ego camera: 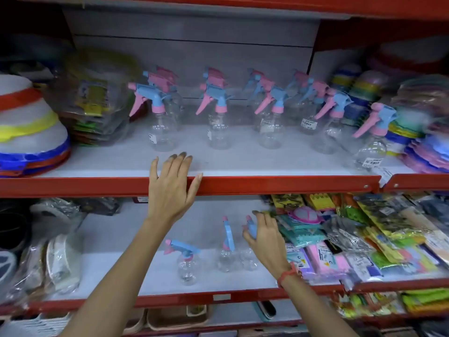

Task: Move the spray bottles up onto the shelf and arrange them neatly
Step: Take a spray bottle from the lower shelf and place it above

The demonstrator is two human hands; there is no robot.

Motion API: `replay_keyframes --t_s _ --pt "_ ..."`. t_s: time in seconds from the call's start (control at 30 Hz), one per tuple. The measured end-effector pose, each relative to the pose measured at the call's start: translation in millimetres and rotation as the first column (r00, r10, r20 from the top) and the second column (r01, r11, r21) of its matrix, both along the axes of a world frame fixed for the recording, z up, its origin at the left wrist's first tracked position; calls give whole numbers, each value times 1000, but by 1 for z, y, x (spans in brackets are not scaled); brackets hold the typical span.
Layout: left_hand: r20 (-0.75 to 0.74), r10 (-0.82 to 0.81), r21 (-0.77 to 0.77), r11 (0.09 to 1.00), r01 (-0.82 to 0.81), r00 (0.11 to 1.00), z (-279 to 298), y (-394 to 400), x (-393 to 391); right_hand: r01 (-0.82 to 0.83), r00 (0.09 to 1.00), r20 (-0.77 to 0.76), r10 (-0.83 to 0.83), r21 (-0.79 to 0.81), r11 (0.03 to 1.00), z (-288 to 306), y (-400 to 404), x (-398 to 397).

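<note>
Red-edged shop shelf (267, 183), clear spray bottles (218, 125) in rows.

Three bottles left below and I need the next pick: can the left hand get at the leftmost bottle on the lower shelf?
Probably yes. The left hand rests open on the upper shelf edge, holding nothing, and the leftmost bottle stands alone with bare shelf around it. The hand only needs to drop below that edge.
</note>
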State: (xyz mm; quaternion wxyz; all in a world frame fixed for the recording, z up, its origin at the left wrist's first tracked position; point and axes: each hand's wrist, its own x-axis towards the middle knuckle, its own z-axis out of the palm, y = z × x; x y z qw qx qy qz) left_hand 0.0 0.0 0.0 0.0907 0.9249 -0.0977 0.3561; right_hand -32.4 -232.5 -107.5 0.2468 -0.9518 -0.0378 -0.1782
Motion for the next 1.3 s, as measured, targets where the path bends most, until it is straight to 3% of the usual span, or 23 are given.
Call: replay_keyframes --t_s 0.13,0.23,0.47,0.73,0.83,0.97,1.17,1.3 --pt "49 16 10 1000 -16 999 -4 0 6 63 957 -287 -29 109 992 -10 3 4" --pt "75 14 1 1000 -14 997 -7 -1 10 136 945 -313 -98 101 986 -18 6 9" --pt "134 11 23 1000 -15 991 -9 2 15 142 976 -185 -115 140 980 -3 -2 -5" --pt "155 11 10 1000 -13 988 -9 0 14 57 997 28 -65 239 969 79 -30 -49" --pt "158 10 -4 1000 -9 987 -9 0 12 -12 989 145 -42 349 937 117 -36 -61" --pt "142 6 -4 1000 -5 990 -7 -1 10 -114 958 286 -37 492 863 162 -45 -66" --pt "101 -9 -10 1000 10 995 -6 0 9 -244 837 540 -93 519 819 226 -57 -48" --pt "87 -14 -25 1000 17 996 -5 0 8 -253 783 609 -131 503 826 247 -61 -11"
